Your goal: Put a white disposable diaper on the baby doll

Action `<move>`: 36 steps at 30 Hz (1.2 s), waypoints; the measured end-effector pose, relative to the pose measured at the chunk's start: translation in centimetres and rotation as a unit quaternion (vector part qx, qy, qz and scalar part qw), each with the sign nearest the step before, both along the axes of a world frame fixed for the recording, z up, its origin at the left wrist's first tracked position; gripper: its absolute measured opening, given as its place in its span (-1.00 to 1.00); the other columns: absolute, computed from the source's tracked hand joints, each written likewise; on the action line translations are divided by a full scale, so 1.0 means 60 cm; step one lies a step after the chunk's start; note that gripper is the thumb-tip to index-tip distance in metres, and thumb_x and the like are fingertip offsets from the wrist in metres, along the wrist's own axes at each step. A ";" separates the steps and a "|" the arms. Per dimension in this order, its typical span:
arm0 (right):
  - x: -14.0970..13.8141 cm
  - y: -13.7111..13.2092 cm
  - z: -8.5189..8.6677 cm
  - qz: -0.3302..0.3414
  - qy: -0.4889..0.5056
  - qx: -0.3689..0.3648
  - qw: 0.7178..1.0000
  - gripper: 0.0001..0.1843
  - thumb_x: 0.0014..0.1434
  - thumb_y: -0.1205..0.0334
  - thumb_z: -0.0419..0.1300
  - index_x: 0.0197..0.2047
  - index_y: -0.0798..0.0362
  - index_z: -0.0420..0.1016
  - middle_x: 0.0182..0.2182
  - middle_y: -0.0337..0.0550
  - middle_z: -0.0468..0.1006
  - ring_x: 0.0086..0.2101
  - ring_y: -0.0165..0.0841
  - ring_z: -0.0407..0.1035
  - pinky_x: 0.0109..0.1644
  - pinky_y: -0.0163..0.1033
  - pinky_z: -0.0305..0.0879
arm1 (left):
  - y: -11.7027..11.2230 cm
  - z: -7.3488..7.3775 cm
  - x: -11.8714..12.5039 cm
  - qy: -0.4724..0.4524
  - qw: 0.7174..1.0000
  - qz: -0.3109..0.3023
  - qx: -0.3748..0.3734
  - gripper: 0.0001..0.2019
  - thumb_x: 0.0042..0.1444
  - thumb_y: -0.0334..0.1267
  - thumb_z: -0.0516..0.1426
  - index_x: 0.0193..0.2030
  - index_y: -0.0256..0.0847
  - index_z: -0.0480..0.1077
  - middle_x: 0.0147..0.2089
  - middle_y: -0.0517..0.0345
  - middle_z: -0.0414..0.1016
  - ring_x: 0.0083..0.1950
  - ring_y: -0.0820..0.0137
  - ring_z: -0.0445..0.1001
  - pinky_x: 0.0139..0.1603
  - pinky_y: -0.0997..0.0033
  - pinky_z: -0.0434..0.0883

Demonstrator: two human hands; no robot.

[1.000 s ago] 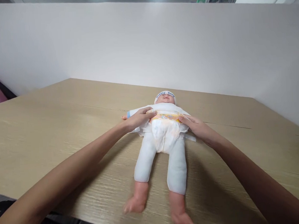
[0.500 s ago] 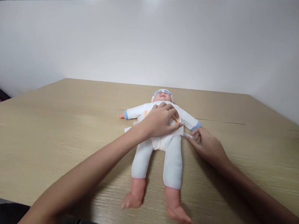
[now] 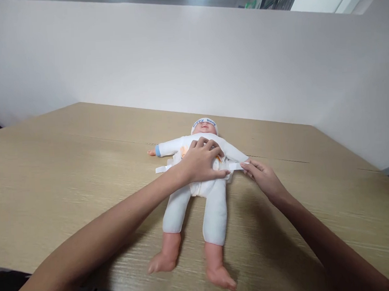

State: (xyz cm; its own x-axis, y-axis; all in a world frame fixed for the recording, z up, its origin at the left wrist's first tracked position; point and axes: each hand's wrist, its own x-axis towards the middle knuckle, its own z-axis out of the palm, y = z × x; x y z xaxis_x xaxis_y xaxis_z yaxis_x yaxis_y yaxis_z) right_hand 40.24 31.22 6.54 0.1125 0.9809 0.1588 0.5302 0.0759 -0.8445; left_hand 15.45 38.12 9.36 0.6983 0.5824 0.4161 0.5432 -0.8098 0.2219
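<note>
A baby doll [image 3: 197, 206] in a white suit and a white cap lies on its back on the wooden table [image 3: 68, 169], feet toward me. A white diaper [image 3: 201, 187] with an orange printed band wraps its waist. My left hand [image 3: 200, 162] lies flat on the doll's belly over the diaper front, fingers spread. My right hand [image 3: 263, 179] pinches the diaper's right fastening tab [image 3: 235, 166] beside the doll's hip. The left tab [image 3: 161, 169] sticks out loose on the other side.
A plain white partition wall [image 3: 177, 64] stands behind the table. The table's near edge runs just below the doll's feet. A dark gap shows at the far left and right edges.
My left hand moved from the doll's left side onto its belly. My right hand slid out to the hip and took hold of the right tab, now drawn toward the front.
</note>
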 end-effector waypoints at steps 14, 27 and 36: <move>-0.109 -0.008 0.006 0.076 -0.105 0.186 0.974 -0.59 0.53 -0.08 0.19 0.28 -0.07 0.56 0.21 0.01 0.61 0.17 -0.10 0.50 0.32 0.07 0.42 | 0.006 -0.022 -0.124 -0.190 0.965 -0.115 -0.140 -0.49 0.53 -0.03 0.15 0.52 -0.09 0.34 0.57 -0.11 0.40 0.59 0.10 0.35 0.60 -0.06 0.34; -0.195 0.019 0.067 0.121 -0.253 0.277 0.919 -0.73 0.54 0.12 0.18 0.14 -0.06 0.67 -0.01 0.01 0.60 0.03 -0.05 0.51 0.22 0.11 0.44 | 0.018 -0.113 -0.263 -0.081 0.985 0.136 -0.067 -0.67 0.49 0.07 0.10 0.00 -0.17 0.48 0.05 -0.08 0.62 0.16 0.05 0.53 0.23 -0.06 0.49; -0.257 0.078 0.070 0.152 -0.338 0.165 0.914 -0.83 0.40 0.08 0.35 -0.14 -0.06 0.76 -0.12 -0.05 0.59 -0.05 -0.08 0.52 0.08 0.03 0.45 | 0.039 -0.094 -0.268 -0.130 0.942 0.161 -0.265 -0.61 0.33 0.11 0.12 -0.39 -0.10 0.30 -0.39 0.19 0.39 -0.33 0.28 0.36 -0.25 0.28 0.29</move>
